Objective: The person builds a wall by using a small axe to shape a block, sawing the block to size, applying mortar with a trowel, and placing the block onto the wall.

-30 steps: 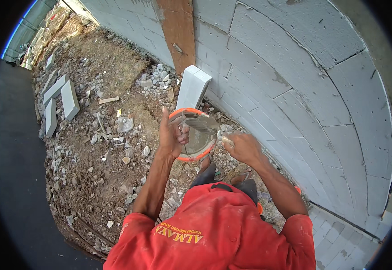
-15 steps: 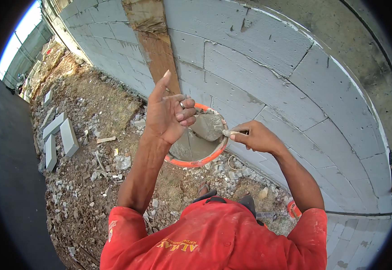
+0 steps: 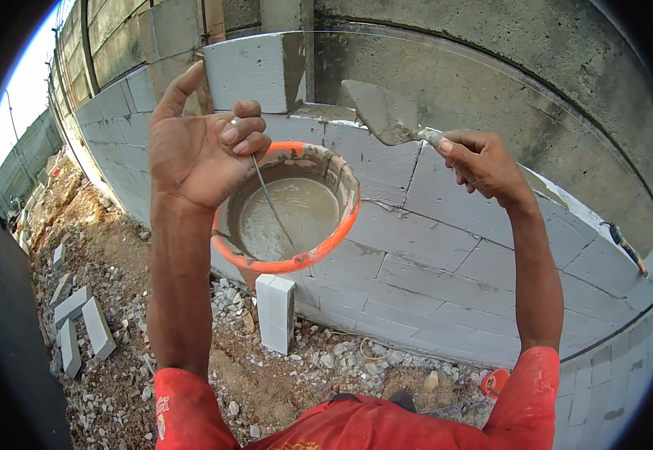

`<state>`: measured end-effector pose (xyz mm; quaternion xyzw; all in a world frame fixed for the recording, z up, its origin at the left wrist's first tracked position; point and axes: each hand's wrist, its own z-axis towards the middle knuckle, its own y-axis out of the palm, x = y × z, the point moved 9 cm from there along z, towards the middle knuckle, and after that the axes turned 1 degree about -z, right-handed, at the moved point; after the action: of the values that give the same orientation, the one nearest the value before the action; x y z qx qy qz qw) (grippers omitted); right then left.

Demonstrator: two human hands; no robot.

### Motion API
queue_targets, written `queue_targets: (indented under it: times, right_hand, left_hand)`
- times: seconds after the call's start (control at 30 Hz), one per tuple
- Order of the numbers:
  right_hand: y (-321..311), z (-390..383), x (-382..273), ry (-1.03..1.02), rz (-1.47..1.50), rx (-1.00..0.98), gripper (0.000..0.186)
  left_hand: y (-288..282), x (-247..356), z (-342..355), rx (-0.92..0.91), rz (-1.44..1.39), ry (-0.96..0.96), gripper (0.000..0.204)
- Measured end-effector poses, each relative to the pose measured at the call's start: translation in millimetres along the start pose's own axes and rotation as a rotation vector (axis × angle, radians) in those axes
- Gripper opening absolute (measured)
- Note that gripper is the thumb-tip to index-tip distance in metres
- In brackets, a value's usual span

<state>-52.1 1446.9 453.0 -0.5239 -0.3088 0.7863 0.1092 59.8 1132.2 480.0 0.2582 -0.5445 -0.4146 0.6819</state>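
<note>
On the left, a few pale blocks (image 3: 97, 328) lie on the stony ground (image 3: 109, 401). Next comes the left hand (image 3: 200, 154), with its palm showing and its thumb stuck out to the side. Its fingers are curled up around the thin wire handle (image 3: 269, 196) of the bucket. Above that hand, a big block (image 3: 244, 75) sits on top of the grey wall (image 3: 424, 247). A tall block (image 3: 275, 313) stands on the ground, just below the bucket in the view; I cannot tell if the two touch. The bucket (image 3: 326, 247) is beside the left hand, in front of the wall, and has an orange rim. Wet grey mix (image 3: 296, 214) is inside it. Farther right, the trowel (image 3: 385, 116) is up in the air, with its blade pointing left. The right hand (image 3: 488, 166) is closed around the trowel's grip. Below, a small orange thing (image 3: 495, 383) is near the red sleeve (image 3: 529, 394). At the far right, a dark tool (image 3: 624, 241) is on the wall's edge.
</note>
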Motion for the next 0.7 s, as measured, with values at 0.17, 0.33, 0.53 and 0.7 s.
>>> queue_targets:
  times: [0.17, 0.33, 0.53, 0.7]
  right_hand:
    - [-45.4, 23.3, -7.8, -0.315, -0.871, 0.233, 0.039]
    - [-49.6, 19.3, 4.1, -0.335, -0.987, 0.208, 0.038]
    - [-31.8, 24.2, -1.0, -0.283, -1.022, 0.145, 0.038]
    - [-14.3, 43.0, -11.3, -0.225, -1.062, 0.147, 0.039]
  left_hand:
    - [-56.9, -28.5, -7.9, 0.1, -0.007, -0.021, 0.075]
    - [-154.7, -90.4, -35.2, 0.255, -0.104, -0.124, 0.08]
    - [-281.3, -170.8, -109.2, 0.587, -0.08, -0.231, 0.067]
    - [-370.9, -221.9, -194.7, 0.916, -0.015, -0.265, 0.056]
